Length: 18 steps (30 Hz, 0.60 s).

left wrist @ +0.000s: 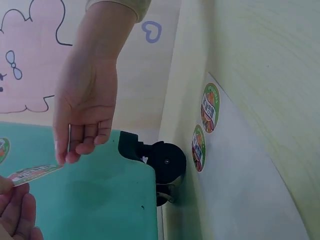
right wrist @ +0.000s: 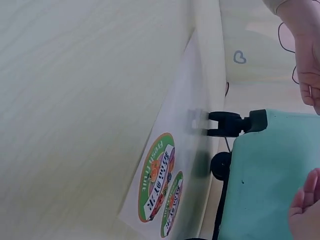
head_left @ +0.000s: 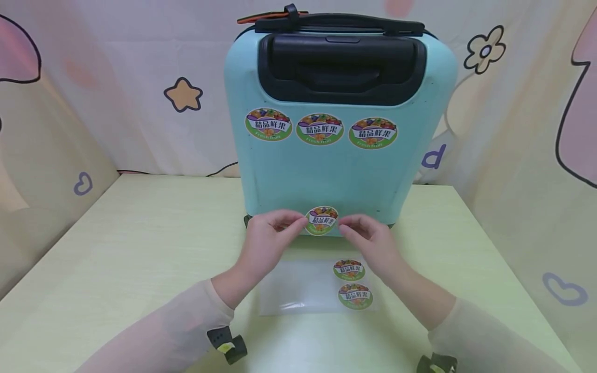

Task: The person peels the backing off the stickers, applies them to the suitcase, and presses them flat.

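Note:
My left hand (head_left: 268, 241) pinches the left edge of an oval fruit sticker (head_left: 322, 220) between thumb and forefinger. At the sticker's opposite edge, the thumb and forefinger of my right hand (head_left: 373, 241) meet on its rim, as the left wrist view (left wrist: 35, 173) also shows. The sticker is face out, before the lower part of a light-blue suitcase (head_left: 322, 176). Three matching stickers (head_left: 320, 129) run in a row across the suitcase below its black handle panel. A backing sheet (head_left: 298, 287) with two more stickers (head_left: 355, 296) lies on the table under my hands.
The suitcase stands upright on the pale table (head_left: 163, 248) near its back edge. Its black wheels (left wrist: 166, 162) show in the wrist views. A patterned cloth (head_left: 140, 67) hangs behind and at both sides.

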Motion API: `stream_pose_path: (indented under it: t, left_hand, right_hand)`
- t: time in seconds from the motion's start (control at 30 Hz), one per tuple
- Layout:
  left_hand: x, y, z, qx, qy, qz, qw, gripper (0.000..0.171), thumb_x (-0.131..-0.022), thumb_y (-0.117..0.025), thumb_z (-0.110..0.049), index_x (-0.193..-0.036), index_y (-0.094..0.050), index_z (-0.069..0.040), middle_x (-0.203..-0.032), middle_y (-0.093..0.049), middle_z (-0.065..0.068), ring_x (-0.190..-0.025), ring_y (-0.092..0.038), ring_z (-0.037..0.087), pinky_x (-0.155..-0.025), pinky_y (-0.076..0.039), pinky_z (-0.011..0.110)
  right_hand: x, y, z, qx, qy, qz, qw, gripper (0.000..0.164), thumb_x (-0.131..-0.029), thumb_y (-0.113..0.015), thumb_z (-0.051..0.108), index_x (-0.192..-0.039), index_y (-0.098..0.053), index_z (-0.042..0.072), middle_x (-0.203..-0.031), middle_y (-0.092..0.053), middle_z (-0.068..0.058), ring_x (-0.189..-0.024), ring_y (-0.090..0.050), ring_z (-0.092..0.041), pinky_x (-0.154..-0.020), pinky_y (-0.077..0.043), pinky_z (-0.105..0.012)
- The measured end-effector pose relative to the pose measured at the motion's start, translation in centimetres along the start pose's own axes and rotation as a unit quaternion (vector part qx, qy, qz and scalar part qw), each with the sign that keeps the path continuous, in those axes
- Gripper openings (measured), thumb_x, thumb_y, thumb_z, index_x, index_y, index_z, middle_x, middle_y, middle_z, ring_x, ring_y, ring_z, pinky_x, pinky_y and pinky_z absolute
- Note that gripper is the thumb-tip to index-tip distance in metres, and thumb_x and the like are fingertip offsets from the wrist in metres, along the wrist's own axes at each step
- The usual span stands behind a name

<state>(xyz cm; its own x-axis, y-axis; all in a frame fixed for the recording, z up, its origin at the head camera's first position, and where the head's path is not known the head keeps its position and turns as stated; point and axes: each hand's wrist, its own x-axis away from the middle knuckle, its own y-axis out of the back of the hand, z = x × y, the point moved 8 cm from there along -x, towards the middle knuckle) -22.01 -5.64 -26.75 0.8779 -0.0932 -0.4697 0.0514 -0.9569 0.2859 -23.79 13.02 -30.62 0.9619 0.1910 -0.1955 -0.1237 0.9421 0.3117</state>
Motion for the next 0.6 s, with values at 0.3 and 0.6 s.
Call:
stream_pose_path:
  t: [0.3,0.6]
  left_hand:
    - [-0.3,0.5,1.1,0.097,0.075,-0.004,0.9924,0.013,-0.085,-0.067,-0.007,-0.090,-0.071,0.004,-0.082,-0.070,0.012,-0.079,-0.067,0.026,-0.074,-0.052,0.029]
    - [-0.8,1.3,1.4,0.085,0.092,-0.011,0.9921,0.014,-0.086,-0.066,-0.009,-0.092,-0.070,0.003,-0.084,-0.069,0.011,-0.079,-0.066,0.016,-0.072,-0.051,0.027]
  right_hand:
    - [-0.5,-0.1,1.0,0.001,0.000,0.003,1.000,0.031,-0.090,-0.062,0.018,-0.115,-0.059,-0.001,-0.113,-0.059,-0.011,-0.097,-0.059,-0.017,-0.083,-0.047,-0.021]
    - [-1.4,-0.1,2.4,-0.005,0.010,-0.008,1.000,0.023,-0.091,-0.061,0.018,-0.101,-0.061,-0.003,-0.095,-0.059,-0.021,-0.081,-0.058,-0.019,-0.077,-0.050,-0.029]
